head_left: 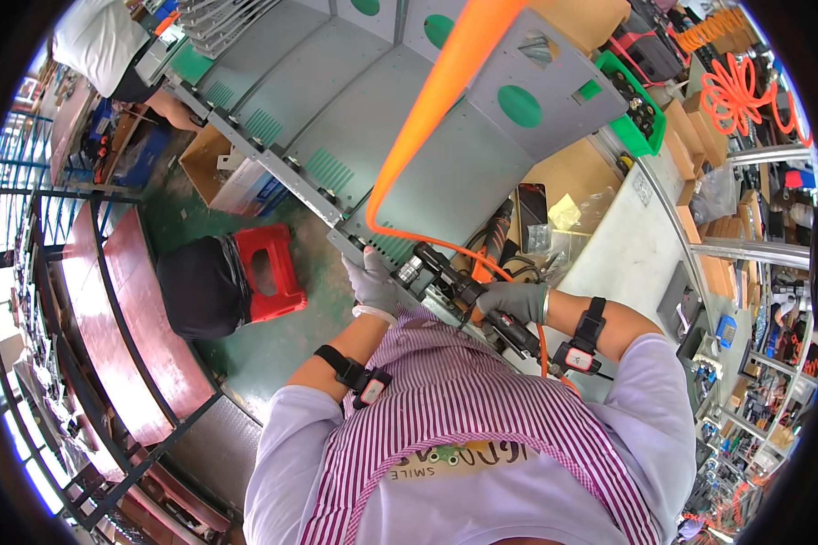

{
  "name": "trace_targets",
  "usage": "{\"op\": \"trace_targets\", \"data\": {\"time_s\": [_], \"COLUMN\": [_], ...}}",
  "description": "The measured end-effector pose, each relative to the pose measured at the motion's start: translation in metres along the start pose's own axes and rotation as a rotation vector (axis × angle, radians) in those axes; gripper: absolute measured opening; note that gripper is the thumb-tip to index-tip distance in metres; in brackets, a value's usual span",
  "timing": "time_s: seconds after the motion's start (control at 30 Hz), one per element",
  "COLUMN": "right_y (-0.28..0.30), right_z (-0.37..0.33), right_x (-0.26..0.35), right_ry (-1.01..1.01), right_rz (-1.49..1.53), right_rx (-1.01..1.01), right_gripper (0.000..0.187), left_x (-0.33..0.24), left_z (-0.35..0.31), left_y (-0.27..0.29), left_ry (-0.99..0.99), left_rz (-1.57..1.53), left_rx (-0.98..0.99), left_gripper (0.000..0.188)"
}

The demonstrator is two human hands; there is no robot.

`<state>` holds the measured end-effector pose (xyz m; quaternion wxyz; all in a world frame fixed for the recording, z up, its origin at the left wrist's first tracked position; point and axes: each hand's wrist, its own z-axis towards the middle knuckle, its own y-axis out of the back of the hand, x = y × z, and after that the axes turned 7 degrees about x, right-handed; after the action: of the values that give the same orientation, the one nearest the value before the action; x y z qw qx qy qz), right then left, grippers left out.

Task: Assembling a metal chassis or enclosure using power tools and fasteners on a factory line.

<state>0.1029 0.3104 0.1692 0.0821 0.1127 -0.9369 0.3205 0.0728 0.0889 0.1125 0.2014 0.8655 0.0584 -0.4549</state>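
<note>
A large grey sheet-metal cabinet with slotted vents and green-backed round holes lies in front of me. My left hand, in a grey glove, grips the near end of its long edge rail, fingertips over the metal. My right hand, also gloved, is closed around a black air-powered hand tool. The tool's silver nose points left toward the rail, close to my left hand. An orange air hose hangs from above and loops near the tool.
A black-and-orange tool and a phone lie right of the cabinet on the worktable. A green bin of small parts stands behind. At left are a red stool, a cardboard box and another person.
</note>
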Motion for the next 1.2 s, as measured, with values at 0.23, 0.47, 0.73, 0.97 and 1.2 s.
{"op": "trace_targets", "data": {"time_s": [0.23, 0.47, 0.73, 0.97, 1.2], "right_y": [0.003, 0.000, -0.018, -0.023, -0.022], "right_z": [0.001, -0.008, 0.027, 0.029, 0.034], "right_x": [-0.003, 0.021, 0.076, 0.081, 0.081], "right_ry": [-0.005, 0.099, 0.276, 0.102, 0.053], "right_rz": [0.014, -0.085, -0.246, -0.295, -0.245], "right_rx": [0.012, -0.071, 0.014, -0.029, -0.061], "right_gripper": [0.020, 0.020, 0.022, 0.022, 0.028], "left_x": [-0.007, -0.003, 0.015, 0.008, 0.004], "left_z": [-0.006, -0.005, -0.004, -0.007, -0.007], "left_y": [-0.002, 0.007, 0.014, 0.010, 0.010], "left_ry": [-0.042, -0.123, -0.182, -0.281, -0.225], "left_rz": [-0.028, 0.009, 0.222, 0.013, -0.012], "left_rx": [-0.016, 0.049, 0.180, 0.231, 0.239], "left_gripper": [0.049, 0.047, 0.061, 0.057, 0.060]}}
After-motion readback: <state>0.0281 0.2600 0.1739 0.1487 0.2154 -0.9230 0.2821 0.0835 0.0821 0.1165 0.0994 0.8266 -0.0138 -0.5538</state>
